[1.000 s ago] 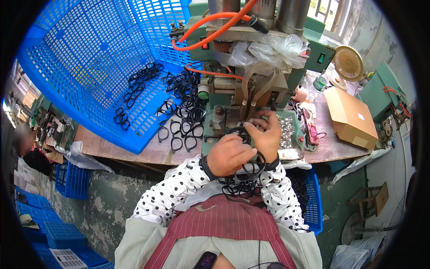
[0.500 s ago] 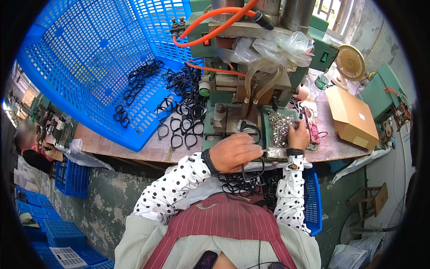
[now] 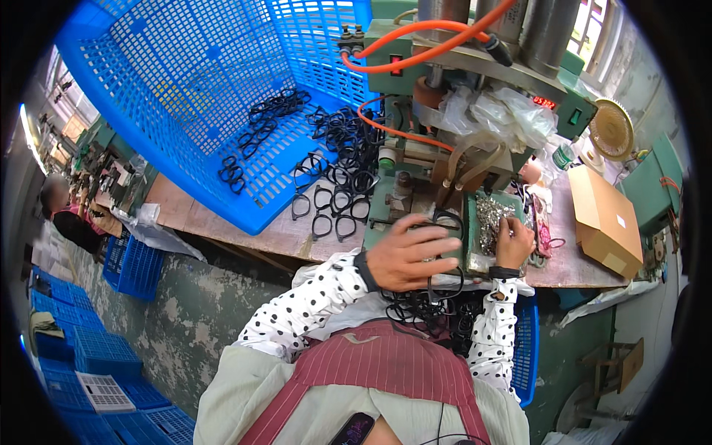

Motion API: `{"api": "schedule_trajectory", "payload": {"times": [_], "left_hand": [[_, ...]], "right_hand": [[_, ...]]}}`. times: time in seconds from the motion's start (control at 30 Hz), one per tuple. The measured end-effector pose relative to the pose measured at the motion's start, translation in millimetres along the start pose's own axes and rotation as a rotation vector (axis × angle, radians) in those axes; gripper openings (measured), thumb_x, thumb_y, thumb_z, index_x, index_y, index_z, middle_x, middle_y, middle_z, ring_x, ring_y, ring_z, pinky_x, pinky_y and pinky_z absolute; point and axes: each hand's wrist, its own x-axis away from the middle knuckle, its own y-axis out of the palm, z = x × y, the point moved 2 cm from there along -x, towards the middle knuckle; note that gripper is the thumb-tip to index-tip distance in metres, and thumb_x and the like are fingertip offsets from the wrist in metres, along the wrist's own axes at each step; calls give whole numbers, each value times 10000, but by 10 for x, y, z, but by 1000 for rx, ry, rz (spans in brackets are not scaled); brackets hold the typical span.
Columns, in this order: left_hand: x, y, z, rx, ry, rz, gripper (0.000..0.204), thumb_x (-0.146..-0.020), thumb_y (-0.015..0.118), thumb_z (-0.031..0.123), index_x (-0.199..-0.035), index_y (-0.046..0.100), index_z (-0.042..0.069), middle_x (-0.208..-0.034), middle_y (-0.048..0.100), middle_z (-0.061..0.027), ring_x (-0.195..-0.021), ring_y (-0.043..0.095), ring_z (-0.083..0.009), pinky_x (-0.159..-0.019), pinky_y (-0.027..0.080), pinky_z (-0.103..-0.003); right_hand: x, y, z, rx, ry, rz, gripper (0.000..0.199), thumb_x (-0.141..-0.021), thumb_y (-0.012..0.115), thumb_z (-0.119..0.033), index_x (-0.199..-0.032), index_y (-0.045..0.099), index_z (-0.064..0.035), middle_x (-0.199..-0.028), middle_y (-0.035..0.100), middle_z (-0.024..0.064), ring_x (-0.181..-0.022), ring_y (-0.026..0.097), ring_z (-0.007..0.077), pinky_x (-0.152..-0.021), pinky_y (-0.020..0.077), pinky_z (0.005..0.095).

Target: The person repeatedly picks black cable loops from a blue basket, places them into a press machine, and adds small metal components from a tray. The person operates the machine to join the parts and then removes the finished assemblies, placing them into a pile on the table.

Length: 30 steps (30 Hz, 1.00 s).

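Note:
My left hand (image 3: 410, 256) is over the front of the press, its fingers spread across a black eyeglass frame (image 3: 461, 283). One rim shows above the hand and the other below; the palm and fingers hide the middle. My right hand (image 3: 515, 244) dips into a tray (image 3: 475, 263) heaped with small silvery metal parts (image 3: 492, 221). Its fingertips are pinched together among the parts, and what is between them is too small to make out. Just beyond my left hand stand the green press (image 3: 380, 211) and its metal tooling.
A large blue basket (image 3: 248, 215) leans at the left, with black eyeglass frames (image 3: 337, 196) inside and beside it. More frames (image 3: 415, 308) lie near my lap. An open cardboard box (image 3: 604, 222) stands right. Orange hoses (image 3: 415, 65) cross the press. Another person (image 3: 70, 219) is far left.
The whole view has shifted, so the bench appears farther right. My left hand's fingers have spread over the eyeglass frame. My right hand stays at the metal parts.

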Motion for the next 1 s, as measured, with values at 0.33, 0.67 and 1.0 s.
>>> {"api": "schedule_trajectory", "payload": {"times": [0.33,0.67,1.0], "left_hand": [[2343,-413,-1465,551,-1990,872,527,-968,431,502,-1393,274,232,-835,651,-149,-456,513,-162,-398,417,-279],[2317,-333,-1474,508,-1986,807,480,-953,416,562,-1206,472,159,-894,639,-133,-555,603,-226,-478,496,-311],[2149,-474,-1555,733,-1900,841,491,-945,418,592,-1015,492,112,-781,647,-157,-558,638,-245,-437,507,-316]], "right_hand": [[-8,38,4,-53,-2,13,93,-818,691,-258,-849,688,-170,-775,666,8,-797,590,239,-733,406,407],[-23,-5,29,-59,55,-13,100,-854,622,-192,-943,669,-184,-843,668,32,-796,595,263,-737,407,412],[-118,-354,-665,-396,-65,29,71,-808,656,-64,-876,669,-81,-822,672,61,-755,591,250,-698,453,362]]}}
